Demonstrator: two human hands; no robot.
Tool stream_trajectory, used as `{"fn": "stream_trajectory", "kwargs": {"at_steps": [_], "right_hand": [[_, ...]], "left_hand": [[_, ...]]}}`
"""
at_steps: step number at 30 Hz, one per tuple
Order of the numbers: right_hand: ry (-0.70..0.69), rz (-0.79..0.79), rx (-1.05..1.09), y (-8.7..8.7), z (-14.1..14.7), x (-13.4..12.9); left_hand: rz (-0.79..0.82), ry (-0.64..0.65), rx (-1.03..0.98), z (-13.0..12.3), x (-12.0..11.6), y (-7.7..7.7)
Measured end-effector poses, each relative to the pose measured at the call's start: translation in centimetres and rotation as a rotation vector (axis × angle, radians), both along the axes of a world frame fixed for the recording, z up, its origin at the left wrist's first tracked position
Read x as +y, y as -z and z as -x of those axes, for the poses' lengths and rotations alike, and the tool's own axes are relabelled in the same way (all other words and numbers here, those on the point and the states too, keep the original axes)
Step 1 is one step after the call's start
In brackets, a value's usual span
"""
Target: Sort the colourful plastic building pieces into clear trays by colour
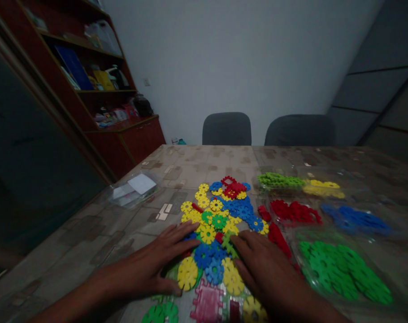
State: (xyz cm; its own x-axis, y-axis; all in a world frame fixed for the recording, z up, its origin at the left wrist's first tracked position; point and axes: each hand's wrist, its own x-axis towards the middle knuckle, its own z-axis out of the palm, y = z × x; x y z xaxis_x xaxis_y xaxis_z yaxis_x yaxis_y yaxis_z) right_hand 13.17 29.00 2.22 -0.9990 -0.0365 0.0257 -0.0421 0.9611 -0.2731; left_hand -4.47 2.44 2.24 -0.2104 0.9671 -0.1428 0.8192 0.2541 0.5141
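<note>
A heap of flat plastic snowflake discs (220,215) in yellow, blue, red and green lies on the patterned table (204,157) in front of me. My left hand (157,264) rests palm down on the heap's left edge, fingers spread over blue and yellow discs. On the right side of the heap, my right hand (264,269) lies flat with its fingertips touching a green disc (228,242). Neither hand grips anything. A pink square piece (207,303) sits at the near edge between my wrists.
Clear bags hold sorted discs: light green (278,180), yellow (323,188), red (293,211), blue (357,220), dark green (345,269). A clear bag with paper (133,188) lies left. Two grey chairs (227,128) stand beyond the table; a wooden shelf unit (99,89) stands left.
</note>
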Motion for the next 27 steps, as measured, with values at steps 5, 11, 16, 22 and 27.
{"fn": "stream_trajectory", "kwargs": {"at_steps": [5, 11, 16, 22, 27], "right_hand": [[-0.033, -0.060, 0.115, 0.9, 0.1, 0.8], [-0.061, -0.088, 0.201, 0.2, -0.2, 1.8], [-0.108, -0.045, 0.091, -0.2, -0.3, 1.0], [-0.097, 0.001, 0.311, -1.8, -0.4, 3.0], [0.043, -0.014, 0.585, -4.4, -0.2, 11.1]], "left_hand": [[-0.222, -0.046, 0.070, 0.6, 0.8, 1.1], [-0.324, -0.144, 0.047, 1.0, 0.5, 0.2], [-0.174, -0.120, -0.060, -0.2, -0.7, 0.1], [-0.146, -0.160, -0.041, -0.7, -1.4, 1.3], [-0.132, -0.166, -0.013, -0.3, -1.5, 2.2]]}}
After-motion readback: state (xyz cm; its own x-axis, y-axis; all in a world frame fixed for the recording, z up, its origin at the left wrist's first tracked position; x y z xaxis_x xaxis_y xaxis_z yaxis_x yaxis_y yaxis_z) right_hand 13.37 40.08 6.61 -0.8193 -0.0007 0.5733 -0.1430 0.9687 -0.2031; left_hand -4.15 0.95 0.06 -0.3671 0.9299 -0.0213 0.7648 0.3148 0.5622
